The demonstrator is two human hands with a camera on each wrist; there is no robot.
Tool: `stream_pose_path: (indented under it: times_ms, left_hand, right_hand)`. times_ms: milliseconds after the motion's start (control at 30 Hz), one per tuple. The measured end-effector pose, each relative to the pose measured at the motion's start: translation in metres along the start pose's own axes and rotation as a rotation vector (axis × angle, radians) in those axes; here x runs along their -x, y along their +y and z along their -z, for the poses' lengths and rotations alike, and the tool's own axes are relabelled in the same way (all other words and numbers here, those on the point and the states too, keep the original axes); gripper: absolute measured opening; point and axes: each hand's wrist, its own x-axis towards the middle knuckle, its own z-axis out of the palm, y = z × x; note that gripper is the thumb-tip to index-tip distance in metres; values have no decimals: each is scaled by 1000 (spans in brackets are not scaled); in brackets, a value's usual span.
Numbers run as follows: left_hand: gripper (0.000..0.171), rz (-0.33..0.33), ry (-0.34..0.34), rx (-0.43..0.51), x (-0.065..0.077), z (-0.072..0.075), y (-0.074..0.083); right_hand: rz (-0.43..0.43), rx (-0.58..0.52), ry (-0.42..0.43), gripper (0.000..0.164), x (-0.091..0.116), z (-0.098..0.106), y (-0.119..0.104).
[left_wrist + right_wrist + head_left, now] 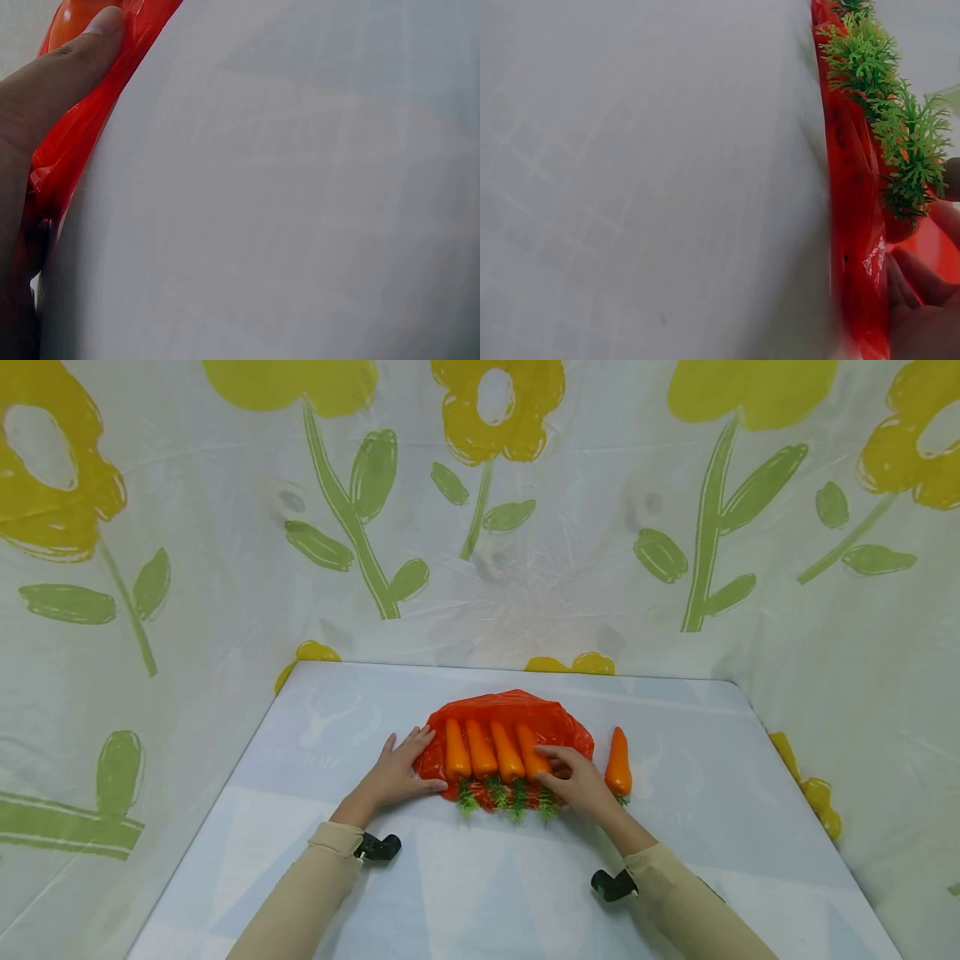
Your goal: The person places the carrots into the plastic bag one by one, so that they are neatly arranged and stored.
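A red plastic bag (506,702) lies spread on the table, with several orange toy carrots (480,750) side by side on it. Their green leafy tops (517,802) point toward me. At the bag's left edge rests my left hand (393,777), fingers stretched out; in the left wrist view its thumb (71,67) lies across the red plastic. My right hand (581,781) holds the rightmost carrot (528,747) of the row between thumb and fingers. The right wrist view shows leafy tops (911,142) beside that hand, with the fingers partly cut off.
A single carrot (618,764) lies on the table just right of the bag, beside my right hand. The pale patterned table (480,893) ends at a flower-printed curtain (570,568) behind and at both sides. Dark wrist cameras (378,847) sit on both sleeves.
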Motion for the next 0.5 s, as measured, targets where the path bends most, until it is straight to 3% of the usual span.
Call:
stream_pose_path:
  times_ms: [233,500]
  left_hand:
    - [105,-4,3,3,1,0,1]
    - [105,0,3,0,0,0,0]
  right_hand:
    - [32,11,11,44,2,3,2]
    - [0,14,35,44,6,8,1]
